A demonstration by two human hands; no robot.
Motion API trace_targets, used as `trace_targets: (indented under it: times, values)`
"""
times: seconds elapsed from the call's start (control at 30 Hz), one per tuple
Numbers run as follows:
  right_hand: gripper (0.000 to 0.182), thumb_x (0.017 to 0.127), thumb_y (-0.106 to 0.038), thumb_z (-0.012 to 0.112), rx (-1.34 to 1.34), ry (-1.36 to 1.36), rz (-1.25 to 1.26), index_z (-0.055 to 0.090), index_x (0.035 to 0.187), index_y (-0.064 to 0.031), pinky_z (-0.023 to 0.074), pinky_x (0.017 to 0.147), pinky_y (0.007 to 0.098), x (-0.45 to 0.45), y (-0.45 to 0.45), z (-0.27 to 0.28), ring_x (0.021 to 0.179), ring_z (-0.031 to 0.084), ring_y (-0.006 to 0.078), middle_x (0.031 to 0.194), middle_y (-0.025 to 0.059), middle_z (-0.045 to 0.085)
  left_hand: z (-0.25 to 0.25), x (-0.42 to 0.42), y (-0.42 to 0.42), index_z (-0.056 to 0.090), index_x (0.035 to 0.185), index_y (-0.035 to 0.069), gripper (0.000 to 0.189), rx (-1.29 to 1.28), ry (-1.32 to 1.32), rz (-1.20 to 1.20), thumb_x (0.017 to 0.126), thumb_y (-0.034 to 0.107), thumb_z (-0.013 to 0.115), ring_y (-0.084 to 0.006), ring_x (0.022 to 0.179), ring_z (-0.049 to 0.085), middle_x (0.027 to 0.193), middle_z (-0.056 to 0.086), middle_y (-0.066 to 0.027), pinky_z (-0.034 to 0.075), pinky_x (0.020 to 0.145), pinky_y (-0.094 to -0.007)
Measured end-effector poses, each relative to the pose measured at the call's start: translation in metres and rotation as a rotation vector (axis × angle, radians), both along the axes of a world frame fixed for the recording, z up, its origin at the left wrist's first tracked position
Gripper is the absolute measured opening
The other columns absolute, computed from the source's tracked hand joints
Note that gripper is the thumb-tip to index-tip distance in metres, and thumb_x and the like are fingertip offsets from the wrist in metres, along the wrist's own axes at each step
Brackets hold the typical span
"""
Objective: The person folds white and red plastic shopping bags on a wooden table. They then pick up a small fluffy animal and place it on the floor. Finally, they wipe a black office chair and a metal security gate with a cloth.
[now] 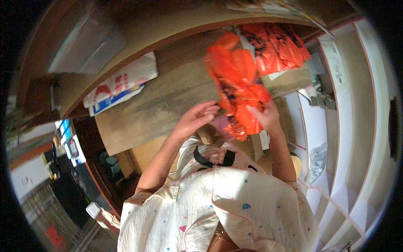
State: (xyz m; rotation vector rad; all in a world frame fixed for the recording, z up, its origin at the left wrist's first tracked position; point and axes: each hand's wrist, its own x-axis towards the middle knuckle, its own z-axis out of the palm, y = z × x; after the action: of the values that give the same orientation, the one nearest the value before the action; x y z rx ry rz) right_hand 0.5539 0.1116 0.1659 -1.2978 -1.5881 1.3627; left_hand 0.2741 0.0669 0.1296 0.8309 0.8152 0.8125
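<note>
My right hand (267, 116) grips the near end of a crumpled orange-red plastic bag (237, 75) with black print, its thumb on top of the plastic. The bag stretches away from me over a wooden surface (176, 82) and is slightly blurred. To its left, my left hand (201, 118) is held with its fingers apart, beside the bag and with nothing in it. Behind the bag to the right lie more orange-red plastic bags (277, 47) with black print, flat in a stack. A small purple piece (223, 124) shows under the held bag.
At the back left lie a white bag with red print (126, 75) and a blue-and-white packet (116, 100). A wooden shelf edge (176, 36) curves above the surface. White shelves (343, 94) stand at the right, with a clear plastic bag (317, 162) near them.
</note>
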Motion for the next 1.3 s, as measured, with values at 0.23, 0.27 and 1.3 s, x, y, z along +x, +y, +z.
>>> trace_targets:
  times: [0.23,0.27,1.3]
  values:
    - [0.086,0.088,-0.002,0.068,0.005,0.095,0.395,0.015,0.155,-0.0068,0.0383,0.109,0.0334,-0.081,0.02,-0.029,0.136,0.038,0.019,0.155,0.0117,0.029,-0.037,-0.011,-0.015,0.044,0.139,0.003,0.053,-0.344,-0.382,0.505,0.094,0.02,0.065,-0.0233,0.121,0.056,0.135,0.055,-0.0098,0.046,0.103,-0.0386]
    - [0.072,0.09,0.0,0.064,-0.105,0.19,0.342,0.028,0.151,-0.0046,0.0396,0.107,0.032,-0.084,0.02,-0.046,0.135,0.04,0.0184,0.152,0.0119,0.034,-0.042,-0.015,-0.02,0.044,0.138,0.004,0.052,-0.302,-0.396,0.506,0.094,0.021,0.065,-0.0225,0.117,0.059,0.133,0.057,-0.0095,0.049,0.1,-0.0381]
    - [0.036,0.094,-0.018,0.062,0.616,-0.48,0.009,0.058,0.124,0.0006,0.0422,0.101,0.0395,-0.074,0.058,-0.031,0.114,0.058,0.0272,0.118,0.0159,0.062,-0.024,-0.082,-0.04,0.047,0.136,0.001,0.043,-0.41,-0.73,0.704,0.101,0.026,0.051,-0.0313,0.121,0.057,0.134,0.057,-0.0167,0.045,0.106,-0.0485]
